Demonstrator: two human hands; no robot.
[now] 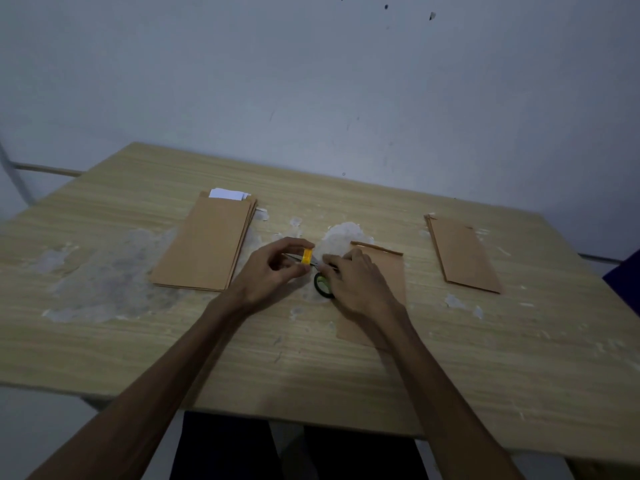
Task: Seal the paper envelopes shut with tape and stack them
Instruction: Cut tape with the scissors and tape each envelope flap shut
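Observation:
My left hand (277, 268) pinches a small yellow tape roll (307, 256) between thumb and fingers above the table's middle. Close beside it, my right hand (356, 278) grips scissors (322, 285) with a dark, green-lined handle loop; the thin blades point toward the tape. Under my right hand and wrist lies a single brown envelope (391, 268) with its top flap folded over. To the left lies a pile of brown envelopes (207, 244) with white paper (227, 194) sticking out at the far end. A smaller stack of brown envelopes (464, 258) lies to the right.
The wooden table (138, 341) carries pale patches of worn glue or paper residue, largest at the left and centre. A bare grey wall stands right behind the far edge. A dark blue object (628, 282) shows at the right edge.

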